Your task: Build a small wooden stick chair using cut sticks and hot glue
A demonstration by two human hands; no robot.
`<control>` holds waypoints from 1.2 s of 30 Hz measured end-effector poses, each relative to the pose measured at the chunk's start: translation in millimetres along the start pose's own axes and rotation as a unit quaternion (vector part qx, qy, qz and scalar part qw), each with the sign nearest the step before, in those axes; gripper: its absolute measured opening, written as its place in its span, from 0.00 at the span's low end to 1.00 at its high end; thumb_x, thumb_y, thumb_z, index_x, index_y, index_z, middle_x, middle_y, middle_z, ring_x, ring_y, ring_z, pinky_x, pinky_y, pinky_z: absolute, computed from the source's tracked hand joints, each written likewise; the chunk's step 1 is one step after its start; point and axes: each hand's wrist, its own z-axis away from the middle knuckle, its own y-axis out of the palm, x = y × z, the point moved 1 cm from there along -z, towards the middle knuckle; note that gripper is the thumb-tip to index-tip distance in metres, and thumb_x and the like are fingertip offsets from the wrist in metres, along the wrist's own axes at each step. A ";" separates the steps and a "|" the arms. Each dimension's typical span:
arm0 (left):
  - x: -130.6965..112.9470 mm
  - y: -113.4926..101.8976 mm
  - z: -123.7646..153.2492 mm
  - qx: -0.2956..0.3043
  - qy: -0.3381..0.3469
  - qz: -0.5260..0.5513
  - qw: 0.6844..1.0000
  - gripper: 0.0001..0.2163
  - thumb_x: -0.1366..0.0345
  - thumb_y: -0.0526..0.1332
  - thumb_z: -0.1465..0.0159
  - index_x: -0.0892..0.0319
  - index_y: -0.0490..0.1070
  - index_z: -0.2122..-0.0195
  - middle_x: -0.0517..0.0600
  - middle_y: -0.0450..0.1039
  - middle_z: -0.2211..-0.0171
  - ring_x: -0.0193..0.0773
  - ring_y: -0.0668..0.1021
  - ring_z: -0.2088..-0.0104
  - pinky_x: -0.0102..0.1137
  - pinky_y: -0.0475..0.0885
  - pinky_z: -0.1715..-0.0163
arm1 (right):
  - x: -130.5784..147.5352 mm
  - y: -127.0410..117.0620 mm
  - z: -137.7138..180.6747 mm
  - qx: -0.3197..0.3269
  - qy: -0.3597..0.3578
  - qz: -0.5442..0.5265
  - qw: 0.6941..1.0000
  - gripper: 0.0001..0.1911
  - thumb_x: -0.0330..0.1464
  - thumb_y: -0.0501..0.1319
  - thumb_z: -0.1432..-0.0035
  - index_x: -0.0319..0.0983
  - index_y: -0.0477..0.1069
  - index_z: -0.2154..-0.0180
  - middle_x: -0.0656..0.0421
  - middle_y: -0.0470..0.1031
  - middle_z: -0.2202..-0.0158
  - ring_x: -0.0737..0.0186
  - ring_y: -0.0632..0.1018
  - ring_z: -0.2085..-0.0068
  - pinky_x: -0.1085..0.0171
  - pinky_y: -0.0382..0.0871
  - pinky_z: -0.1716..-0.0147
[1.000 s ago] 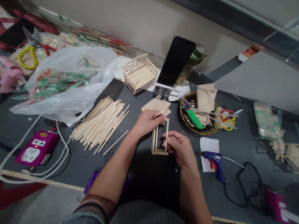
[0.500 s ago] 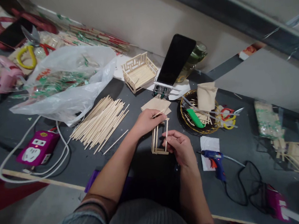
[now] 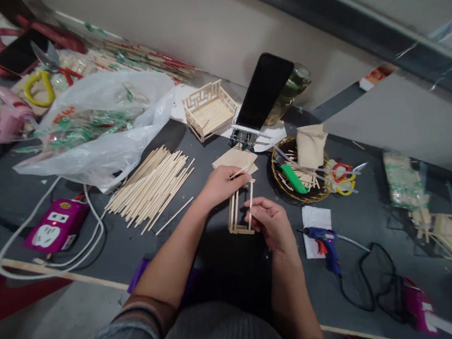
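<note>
The dark grey table (image 3: 358, 218) holds sticks (image 3: 152, 190) left of centre, 1 basket (image 3: 309, 200) right of centre, 1 purple socket block (image 3: 60, 215) lower left.

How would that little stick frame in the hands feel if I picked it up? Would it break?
The stick frame is probably light, since it's thin with open gaps. It may feel stiff, because its sides look straight. Squeezed hard, it might snap, being so slim.
</note>
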 end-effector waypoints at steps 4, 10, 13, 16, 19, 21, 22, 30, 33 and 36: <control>-0.6 -0.1 0.4 0.001 -0.004 0.005 1.000 0.14 0.57 0.60 0.40 0.62 0.80 0.70 0.48 0.77 0.74 0.36 0.75 0.70 0.26 0.67 0.70 | 0.1 0.4 0.1 0.000 0.005 0.001 1.000 0.13 0.38 0.68 0.55 0.38 0.75 0.68 0.62 0.73 0.81 0.72 0.63 0.82 0.71 0.51 0.85; 0.5 0.6 0.3 0.001 -0.007 0.009 1.000 0.14 0.56 0.61 0.40 0.62 0.79 0.71 0.48 0.77 0.75 0.35 0.75 0.71 0.26 0.66 0.71 | 1.0 1.4 0.0 -0.001 0.008 0.000 1.000 0.13 0.39 0.68 0.56 0.38 0.75 0.68 0.62 0.73 0.81 0.72 0.63 0.83 0.71 0.51 0.85; 0.6 0.8 0.3 -0.001 -0.007 0.006 1.000 0.14 0.56 0.61 0.41 0.62 0.79 0.71 0.48 0.76 0.75 0.35 0.74 0.71 0.26 0.66 0.71 | 0.6 1.7 -0.1 -0.003 0.008 -0.003 1.000 0.13 0.39 0.68 0.56 0.38 0.75 0.68 0.62 0.73 0.81 0.73 0.63 0.83 0.72 0.51 0.85; 0.1 0.8 0.4 -0.003 -0.011 0.004 1.000 0.14 0.56 0.61 0.41 0.62 0.80 0.70 0.48 0.76 0.75 0.35 0.74 0.71 0.26 0.66 0.70 | 0.0 1.6 -0.3 -0.004 0.007 -0.003 1.000 0.13 0.38 0.68 0.56 0.38 0.75 0.68 0.62 0.73 0.81 0.73 0.63 0.83 0.72 0.51 0.85; -0.5 0.7 0.6 -0.004 -0.007 -0.002 1.000 0.14 0.56 0.61 0.41 0.62 0.80 0.70 0.48 0.76 0.75 0.35 0.74 0.71 0.26 0.66 0.70 | -0.3 1.5 -0.4 -0.005 0.005 -0.003 1.000 0.13 0.38 0.68 0.56 0.38 0.75 0.69 0.62 0.73 0.81 0.73 0.63 0.83 0.72 0.52 0.85; -0.6 0.6 0.6 -0.004 -0.002 -0.006 1.000 0.14 0.56 0.60 0.41 0.62 0.80 0.70 0.48 0.76 0.76 0.35 0.74 0.71 0.26 0.67 0.70 | -0.2 1.6 -0.2 -0.005 0.006 -0.004 1.000 0.12 0.38 0.68 0.56 0.38 0.74 0.69 0.62 0.74 0.81 0.73 0.63 0.83 0.72 0.52 0.85; -0.5 0.6 0.7 -0.003 -0.001 -0.007 1.000 0.14 0.56 0.60 0.40 0.62 0.80 0.70 0.48 0.76 0.76 0.35 0.74 0.71 0.26 0.67 0.70 | -0.1 1.8 -0.1 -0.005 0.006 -0.004 1.000 0.12 0.38 0.68 0.56 0.38 0.74 0.69 0.62 0.74 0.81 0.73 0.63 0.83 0.72 0.52 0.85; -0.7 0.9 0.9 0.001 -0.001 0.009 1.000 0.14 0.56 0.61 0.40 0.61 0.80 0.69 0.48 0.77 0.75 0.34 0.75 0.71 0.25 0.66 0.71 | 1.1 2.8 0.9 -0.002 0.008 -0.001 1.000 0.13 0.38 0.68 0.56 0.38 0.75 0.69 0.62 0.74 0.81 0.73 0.63 0.83 0.72 0.52 0.85; -0.7 1.4 0.7 0.002 0.001 0.005 1.000 0.14 0.56 0.61 0.40 0.62 0.80 0.69 0.48 0.76 0.76 0.34 0.74 0.72 0.26 0.66 0.71 | 1.0 2.6 1.4 -0.001 0.007 -0.001 1.000 0.13 0.39 0.68 0.56 0.38 0.75 0.69 0.62 0.73 0.81 0.73 0.63 0.83 0.72 0.52 0.85; -0.6 1.8 0.5 -0.001 0.011 0.000 1.000 0.14 0.56 0.61 0.40 0.62 0.80 0.70 0.48 0.75 0.76 0.34 0.74 0.72 0.26 0.66 0.71 | 0.5 2.2 1.5 -0.002 0.010 0.001 1.000 0.13 0.38 0.68 0.56 0.38 0.75 0.69 0.62 0.73 0.81 0.72 0.63 0.83 0.72 0.51 0.85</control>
